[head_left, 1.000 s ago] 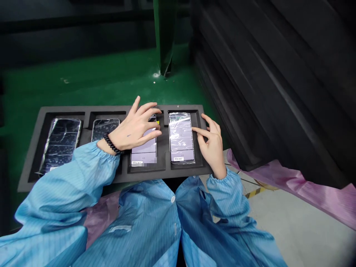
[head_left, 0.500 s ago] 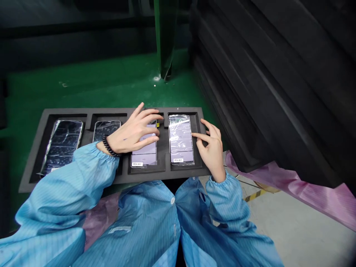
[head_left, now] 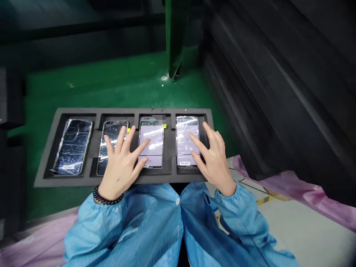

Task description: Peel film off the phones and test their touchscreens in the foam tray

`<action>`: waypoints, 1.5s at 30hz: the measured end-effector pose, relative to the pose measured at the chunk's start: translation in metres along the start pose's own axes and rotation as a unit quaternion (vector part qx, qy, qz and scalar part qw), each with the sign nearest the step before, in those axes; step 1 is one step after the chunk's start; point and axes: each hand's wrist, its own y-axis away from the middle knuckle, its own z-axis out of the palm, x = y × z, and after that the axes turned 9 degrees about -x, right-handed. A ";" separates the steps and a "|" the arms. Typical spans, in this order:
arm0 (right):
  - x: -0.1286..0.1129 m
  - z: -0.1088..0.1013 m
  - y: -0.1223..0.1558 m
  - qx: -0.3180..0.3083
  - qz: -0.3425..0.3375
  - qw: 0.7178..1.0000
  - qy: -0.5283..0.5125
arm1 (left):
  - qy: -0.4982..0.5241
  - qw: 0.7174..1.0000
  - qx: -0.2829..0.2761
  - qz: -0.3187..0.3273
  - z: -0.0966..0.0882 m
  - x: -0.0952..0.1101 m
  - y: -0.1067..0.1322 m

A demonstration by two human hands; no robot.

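Several film-covered smartphones lie face up, one to a slot, in a dark foam tray (head_left: 111, 181). My left hand (head_left: 120, 167) is open with fingers spread, its index fingertip over the screen of the lit third smartphone (head_left: 155, 144). Its palm and other fingers partly cover the second smartphone (head_left: 107, 148), whose screen is dark. My right hand (head_left: 213, 159) is open too, index finger and thumb over the lit rightmost smartphone (head_left: 183, 144). Far to the left rests a dark smartphone (head_left: 75, 144), away from both hands. Whether the fingertips press the glass I cannot tell.
Under the tray lies a green surface (head_left: 116, 89) with a green post (head_left: 175, 44) rising behind. Ridged black stacked material (head_left: 272, 96) leans at the right. Pink sheeting (head_left: 294, 185) hangs at the lower right, and a black block (head_left: 11, 96) stands at the left.
My left hand has drawn back toward me and left, uncovering the third phone's top. My right hand has moved from the rightmost phone's side edge to over its screen. The view has shifted slightly.
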 end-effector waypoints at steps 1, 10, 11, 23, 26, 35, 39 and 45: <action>0.000 0.001 -0.001 -0.014 0.002 1.000 0.011 | 0.001 1.000 0.001 0.003 0.000 -0.001 -0.001; -0.001 0.000 0.002 0.017 0.060 0.997 -0.043 | 0.052 0.997 0.055 -0.005 -0.005 -0.004 -0.017; -0.001 0.001 0.002 0.017 0.067 0.996 -0.048 | 0.050 0.997 0.057 -0.001 -0.004 -0.004 -0.018; 0.001 0.004 0.009 0.105 0.081 0.991 -0.029 | 0.067 0.995 0.068 0.007 -0.006 -0.004 -0.017; 0.001 0.004 0.007 0.095 0.072 0.993 -0.026 | 0.044 0.997 0.067 0.017 -0.004 -0.002 -0.018; 0.001 0.004 0.005 0.081 0.068 0.994 -0.031 | 0.024 0.999 0.028 0.025 0.002 0.003 -0.027; 0.001 0.004 0.005 0.077 0.065 0.995 -0.025 | 0.007 0.999 0.007 0.030 0.002 0.003 -0.029; 0.001 0.005 0.004 0.070 0.067 0.995 -0.022 | 0.006 0.998 0.002 0.065 0.001 0.003 -0.028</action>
